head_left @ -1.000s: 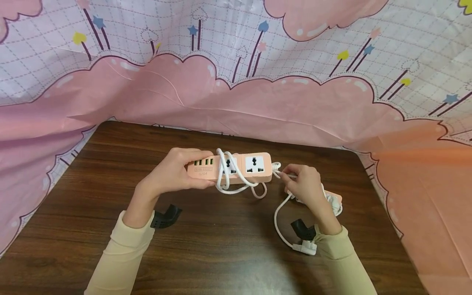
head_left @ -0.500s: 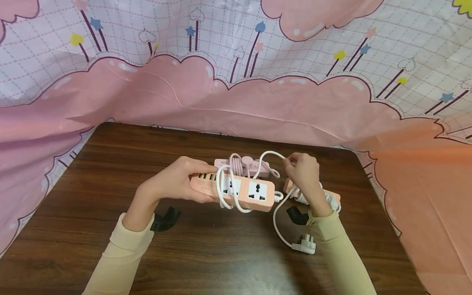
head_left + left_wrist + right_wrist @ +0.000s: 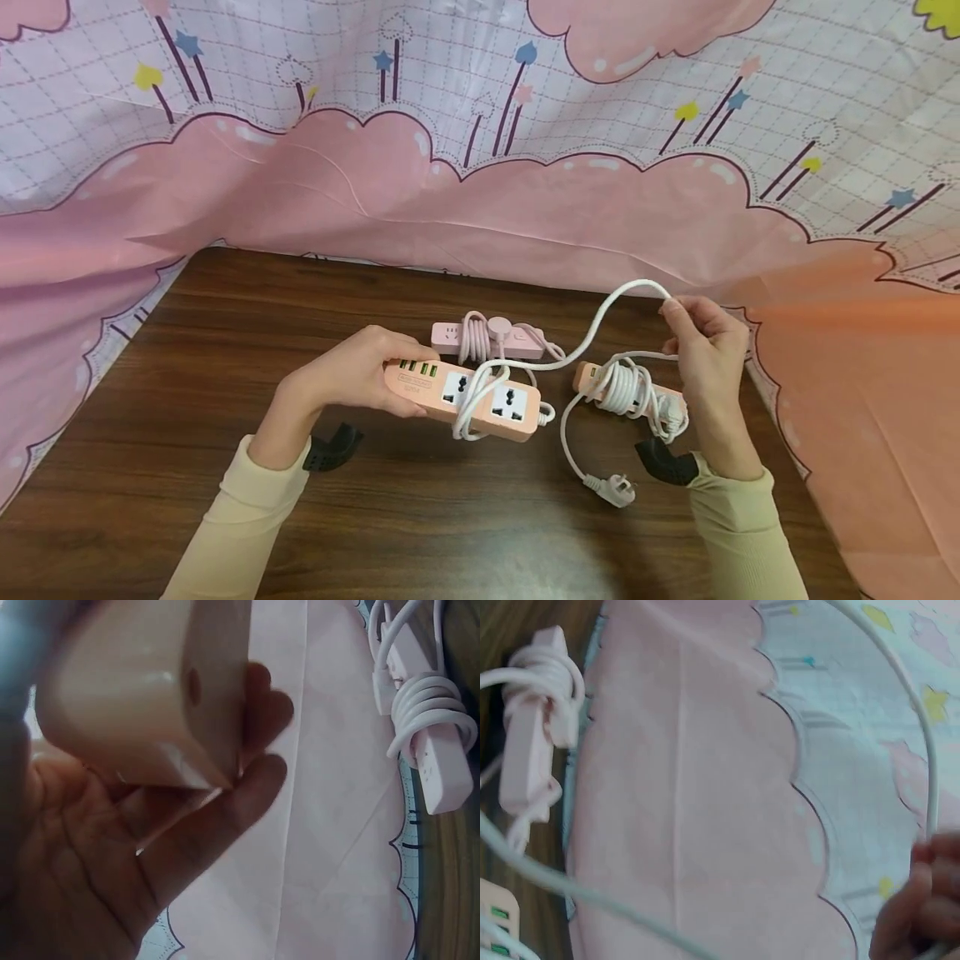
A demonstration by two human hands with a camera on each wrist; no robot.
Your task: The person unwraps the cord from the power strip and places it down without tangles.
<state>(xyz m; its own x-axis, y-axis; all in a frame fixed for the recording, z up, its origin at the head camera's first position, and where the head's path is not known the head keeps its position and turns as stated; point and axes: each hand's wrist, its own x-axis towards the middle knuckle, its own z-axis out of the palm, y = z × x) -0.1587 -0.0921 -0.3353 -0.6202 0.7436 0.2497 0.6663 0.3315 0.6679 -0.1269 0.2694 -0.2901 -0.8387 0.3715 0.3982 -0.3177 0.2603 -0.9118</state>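
Peach oblong power strip, white cord looped round it, mid-frame.
The strip is gripped by the left hand; the cord is pinched by the right hand.

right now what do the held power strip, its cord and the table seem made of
Held power strip: probably hard, smooth plastic; its surface shows highlights. Cord: likely flexible plastic or rubber, matte-looking, bending in curves. Table: wood or wood-look laminate; dark grain, faint sheen.
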